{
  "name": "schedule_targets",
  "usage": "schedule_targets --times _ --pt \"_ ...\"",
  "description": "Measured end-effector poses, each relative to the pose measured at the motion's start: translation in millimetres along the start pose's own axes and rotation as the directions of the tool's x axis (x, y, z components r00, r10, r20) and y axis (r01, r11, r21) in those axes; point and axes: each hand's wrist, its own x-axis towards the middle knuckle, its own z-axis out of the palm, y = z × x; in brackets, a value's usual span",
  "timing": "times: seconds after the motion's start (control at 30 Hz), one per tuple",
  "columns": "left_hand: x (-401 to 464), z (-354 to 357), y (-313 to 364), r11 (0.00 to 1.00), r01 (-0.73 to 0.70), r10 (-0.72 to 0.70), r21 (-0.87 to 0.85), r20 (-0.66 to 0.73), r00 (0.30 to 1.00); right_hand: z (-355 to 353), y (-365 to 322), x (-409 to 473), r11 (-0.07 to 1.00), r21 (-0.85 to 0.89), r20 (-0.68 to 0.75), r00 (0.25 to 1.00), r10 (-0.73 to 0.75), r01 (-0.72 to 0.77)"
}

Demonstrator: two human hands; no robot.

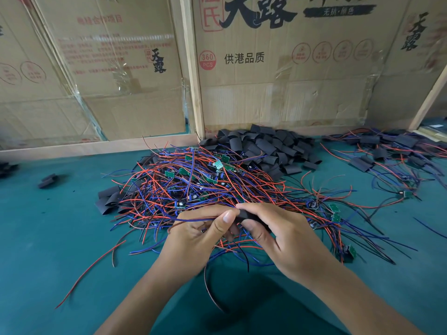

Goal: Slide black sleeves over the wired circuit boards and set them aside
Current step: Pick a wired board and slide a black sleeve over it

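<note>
Lower centre: right hand (pixel 273 234) pinches a black sleeve (pixel 244 216), left hand (pixel 202 232) grips the board's wires (pixel 193 220); suggest keeping wires bunched straight, feeding board squarely in.

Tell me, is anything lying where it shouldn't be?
A few black sleeves lie alone on the green table, far left of the big sleeve pile. Nothing looks broken or spilled.

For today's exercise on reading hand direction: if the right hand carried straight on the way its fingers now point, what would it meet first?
The right hand, gripping a black sleeve, points leftward at the left hand. It would probably meet that hand's thumb and the wires it holds; depth between them is unclear.
</note>
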Motion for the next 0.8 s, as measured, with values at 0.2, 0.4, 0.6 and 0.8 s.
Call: schedule_targets --times 0.2,0.4,0.6,0.8 --pt "0 -2 2 0.999 -0.006 0.005 0.047 0.018 1.000 -1 0 1 0.999 -0.021 0.008 1.000 -0.028 0.028" --pt "0 -1 3 0.999 0.017 -0.019 0.037 0.057 0.998 -3 -1 1 0.997 -0.063 0.047 0.998 -0.046 0.049" --pt "0 -2 8 0.997 0.001 -0.014 0.080 0.174 0.985 -3 6 -2 0.990 -0.117 0.167 0.985 -0.054 0.074" --pt "3 -6 0 0.994 0.016 -0.023 0.110 0.061 0.998 -14 10 4 0.969 -0.242 0.044 0.998 -0.047 0.056"
